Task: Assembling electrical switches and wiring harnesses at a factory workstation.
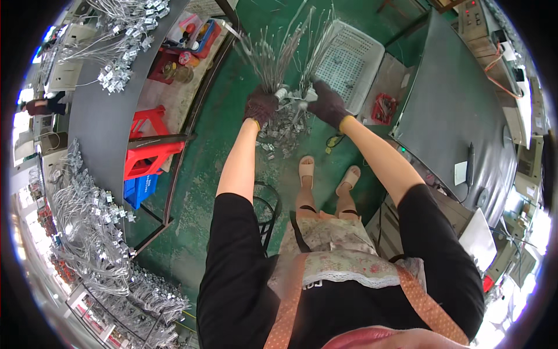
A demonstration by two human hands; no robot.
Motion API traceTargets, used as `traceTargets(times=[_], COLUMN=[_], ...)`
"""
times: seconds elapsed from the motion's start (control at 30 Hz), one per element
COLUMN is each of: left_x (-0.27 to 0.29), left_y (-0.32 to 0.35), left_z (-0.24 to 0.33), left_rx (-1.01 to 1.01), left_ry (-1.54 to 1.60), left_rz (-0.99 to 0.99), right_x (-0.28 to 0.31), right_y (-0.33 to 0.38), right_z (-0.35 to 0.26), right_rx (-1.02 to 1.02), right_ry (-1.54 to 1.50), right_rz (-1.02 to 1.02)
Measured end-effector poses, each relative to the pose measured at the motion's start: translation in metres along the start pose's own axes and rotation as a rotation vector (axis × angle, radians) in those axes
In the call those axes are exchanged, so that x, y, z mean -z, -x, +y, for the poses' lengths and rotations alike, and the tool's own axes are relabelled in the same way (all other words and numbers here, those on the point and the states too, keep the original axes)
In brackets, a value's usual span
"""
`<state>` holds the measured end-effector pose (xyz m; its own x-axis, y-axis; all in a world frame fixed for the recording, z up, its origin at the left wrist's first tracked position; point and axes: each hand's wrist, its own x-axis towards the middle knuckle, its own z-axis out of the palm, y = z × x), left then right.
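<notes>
So both gloved hands were mid-gather: the left hand (pixel 260 106) had its fingers clamped round a wire harness bundle (pixel 273 55), and the right hand (pixel 327 103) gripped a second bundle (pixel 317 52), both held over the green floor (pixel 221 145) by the white plastic crate (pixel 354 58). Looked like next they'd need squaring up together without tangling.

Single head-worn fisheye view, looking steeply down over the person's chest, green floor (pixel 221 157) below, workbenches curving along both rims
</notes>
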<state>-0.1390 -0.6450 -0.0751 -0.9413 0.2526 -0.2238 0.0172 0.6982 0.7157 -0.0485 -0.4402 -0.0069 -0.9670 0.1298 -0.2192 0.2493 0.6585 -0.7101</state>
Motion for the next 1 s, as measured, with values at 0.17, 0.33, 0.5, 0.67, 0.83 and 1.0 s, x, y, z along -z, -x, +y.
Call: traceTargets(times=[0.17,0.33,0.5,0.67,0.83,1.0], left_x=[0.004,0.012,-0.010,0.063,0.157,0.245], left_y=[0.015,0.013,0.026,0.080,0.110,0.168], left_z=[0.002,0.004,-0.057,-0.143,-0.032,-0.153], left_rx=[0.131,-0.021,-0.132,-0.048,0.316,0.262], left_ry=[-0.008,0.184,0.490,-0.315,0.748,-0.398], left_rz=[-0.082,0.064,0.209,0.377,0.702,1.044], right_x=[-0.043,-0.086,-0.136,-0.090,-0.017,-0.033], right_y=[-0.051,-0.080,-0.037,-0.013,-0.023,-0.003], right_z=[0.007,0.057,0.039,-0.015,-0.074,-0.142], right_rx=[-0.196,0.208,0.298,0.149,-0.191,-0.012], right_ry=[-0.138,-0.299,-0.202,-0.549,-0.851,-0.697], right_rz=[0.090,-0.139,-0.421,-0.149,-0.150,-0.364])
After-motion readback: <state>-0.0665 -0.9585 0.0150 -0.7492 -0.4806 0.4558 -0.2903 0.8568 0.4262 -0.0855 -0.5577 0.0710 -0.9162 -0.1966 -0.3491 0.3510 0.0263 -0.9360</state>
